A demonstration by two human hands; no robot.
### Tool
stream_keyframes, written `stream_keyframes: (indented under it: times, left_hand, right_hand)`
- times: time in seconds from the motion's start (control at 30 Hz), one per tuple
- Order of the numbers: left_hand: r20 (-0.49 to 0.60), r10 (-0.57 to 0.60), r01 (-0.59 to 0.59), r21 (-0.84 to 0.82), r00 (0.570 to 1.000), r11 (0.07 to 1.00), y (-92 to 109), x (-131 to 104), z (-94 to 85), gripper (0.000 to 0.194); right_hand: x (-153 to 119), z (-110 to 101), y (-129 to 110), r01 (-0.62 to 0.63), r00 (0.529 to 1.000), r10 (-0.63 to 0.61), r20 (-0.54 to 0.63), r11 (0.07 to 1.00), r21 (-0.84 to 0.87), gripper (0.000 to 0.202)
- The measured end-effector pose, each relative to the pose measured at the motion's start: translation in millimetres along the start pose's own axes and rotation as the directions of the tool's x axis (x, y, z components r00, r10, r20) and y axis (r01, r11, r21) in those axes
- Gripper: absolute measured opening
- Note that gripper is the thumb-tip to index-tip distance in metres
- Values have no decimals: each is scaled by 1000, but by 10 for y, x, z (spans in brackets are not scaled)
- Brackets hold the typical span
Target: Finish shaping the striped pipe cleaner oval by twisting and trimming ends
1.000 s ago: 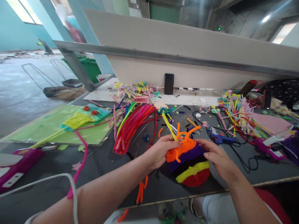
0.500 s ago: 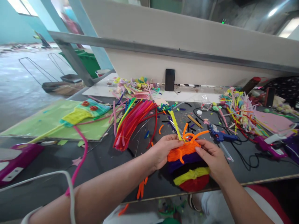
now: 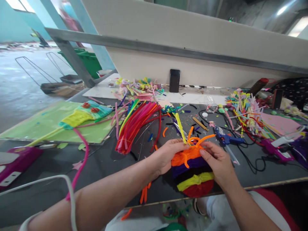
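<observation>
A striped pipe-cleaner piece [image 3: 190, 171], orange, purple, black, yellow and red from top to bottom, hangs over the table's front edge between my hands. My left hand [image 3: 173, 154] pinches its orange upper left part, where a yellow pipe cleaner [image 3: 180, 126] stands up. My right hand [image 3: 215, 158] grips the upper right corner, thumb in front. Loose orange pipe cleaner ends [image 3: 203, 139] curl out of the top, and another lies across the front. Parts of the fingertips are hidden behind the piece.
A bundle of red and pink pipe cleaners [image 3: 138, 125] lies left of my hands. To the right is a blue glue gun [image 3: 227, 138] with black cords. A phone [image 3: 174, 81] leans at the back. Purple power strips [image 3: 276, 149] and a green sheet [image 3: 96, 131] flank the work.
The camera view has shifted slightly. Both hands keep their hold on the striped piece, with hardly any movement of the fingers.
</observation>
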State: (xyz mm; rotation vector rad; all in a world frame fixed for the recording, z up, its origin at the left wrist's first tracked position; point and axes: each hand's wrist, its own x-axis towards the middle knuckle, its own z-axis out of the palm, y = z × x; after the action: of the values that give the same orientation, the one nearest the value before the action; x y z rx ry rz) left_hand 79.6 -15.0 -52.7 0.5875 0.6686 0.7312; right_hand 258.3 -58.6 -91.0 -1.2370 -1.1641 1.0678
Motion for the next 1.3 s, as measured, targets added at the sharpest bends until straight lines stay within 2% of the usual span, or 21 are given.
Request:
stream_keyframes:
  times: [0.2, 0.47, 0.63, 0.73, 0.87, 1.07, 1.3]
  left_hand:
    - [74, -77, 80, -27, 994, 996, 10, 30, -67, 19]
    - [107, -150, 144, 58, 983, 988, 66, 71, -151, 25]
    - [97, -90, 83, 78, 991, 994, 45, 50, -117, 24]
    - [111, -71, 56, 131, 991, 990, 7, 25, -92, 24]
    - [70, -61, 46, 192, 996, 980, -32, 4, -72, 23]
    - [42, -32, 26, 125, 999, 992, -42, -13, -13, 30]
    - [-7, -59, 59, 48, 998, 997, -71, -26, 26, 23]
  right_hand:
    - [-28, 53, -24, -5, 1000, 4, -29, 1000, -24, 23]
    - [-50, 142, -41, -10, 999, 8, -39, 998, -57, 24]
    - [-55, 111, -57, 2, 1000, -5, -27, 991, -131, 22]
    - [-53, 78, -107, 51, 998, -55, -9, 972, -231, 17]
    - [-45, 76, -165, 106, 994, -113, -4, 948, -299, 12]
    - [-42, 87, -162, 87, 995, -97, -23, 958, -272, 12]
    - [-45, 111, -176, 159, 985, -174, -20, 938, -307, 10]
